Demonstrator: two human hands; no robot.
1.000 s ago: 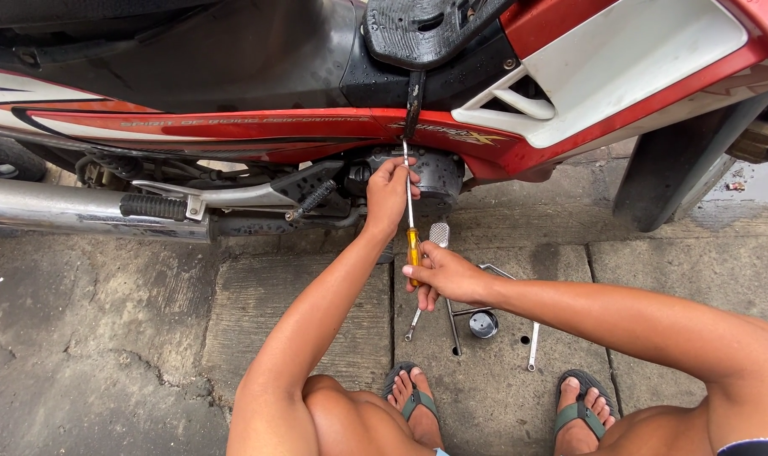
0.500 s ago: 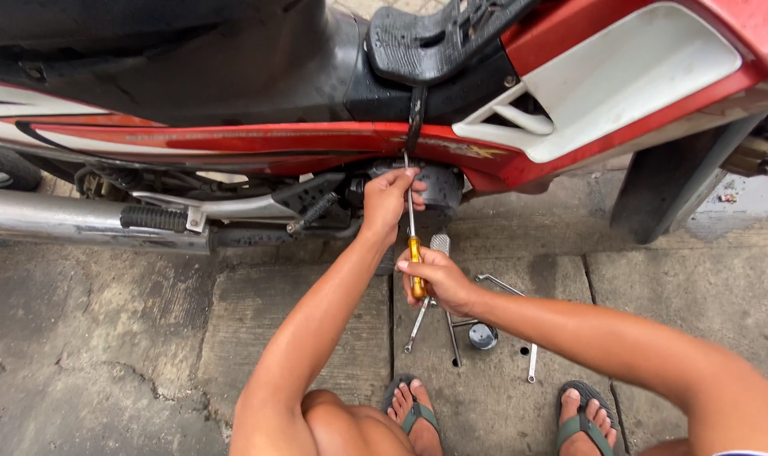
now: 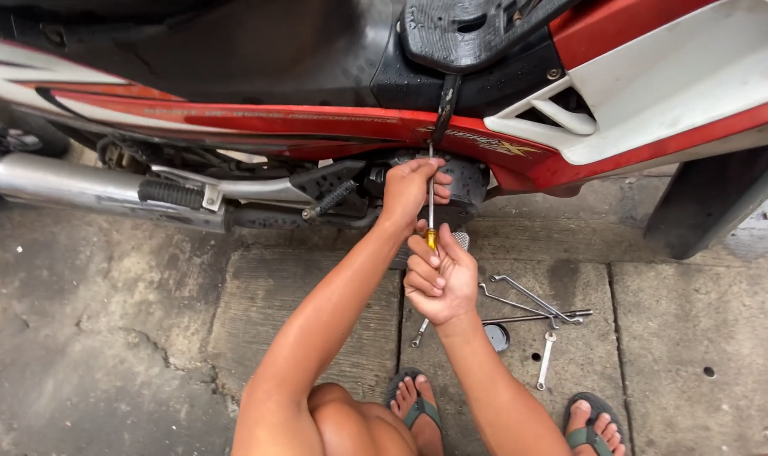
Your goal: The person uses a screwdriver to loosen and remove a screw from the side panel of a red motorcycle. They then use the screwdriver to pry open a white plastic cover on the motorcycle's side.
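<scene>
A red, white and black motorcycle (image 3: 333, 118) stands across the top of the head view. My right hand (image 3: 440, 277) is shut on the yellow handle of a long screwdriver (image 3: 430, 207), whose metal shaft points up into the engine area under the red fairing. My left hand (image 3: 411, 187) is closed around the shaft near the engine casing (image 3: 464, 181), beside the black footpeg (image 3: 329, 198). The screwdriver tip is hidden behind the bodywork.
Several metal wrenches and hex keys (image 3: 528, 306) and a small round dark cap (image 3: 495, 338) lie on the concrete to the right of my hands. The chrome exhaust pipe (image 3: 71, 187) runs left. My sandalled feet (image 3: 418, 414) are below. A black tyre (image 3: 709, 207) stands at right.
My right hand has slid up the screwdriver toward the engine, closer to my left hand. The view has shifted slightly lower and nearer the bike.
</scene>
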